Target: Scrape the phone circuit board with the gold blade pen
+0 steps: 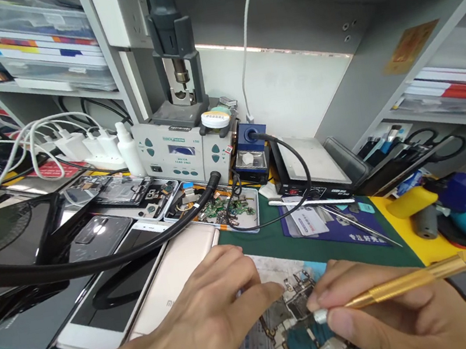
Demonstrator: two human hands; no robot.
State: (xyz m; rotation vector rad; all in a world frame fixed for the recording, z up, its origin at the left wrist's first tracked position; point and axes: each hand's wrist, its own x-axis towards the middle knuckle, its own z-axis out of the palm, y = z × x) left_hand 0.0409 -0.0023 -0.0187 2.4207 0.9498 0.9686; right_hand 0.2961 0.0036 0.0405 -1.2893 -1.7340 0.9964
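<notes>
A phone circuit board [298, 307] lies on a printed sheet at the lower middle. My left hand [235, 298] is at the board's left side, its thumb reaching to the upper left edge; its other fingers are curled and partly hidden. Between the thumb and fingertips of my right hand [370, 312] is a small whitish piece [321, 316], over the board's right part. A gold-coloured pen-like tool [409, 283] rests in the same hand, slanting up to the right.
Several phones [112, 282] lie at the left under a thick black hose [97, 265]. A rework station [181, 153] stands behind a tray of circuit parts [244, 220]. Tweezers [365, 224] and a dark blue mat [335, 235] are at the right.
</notes>
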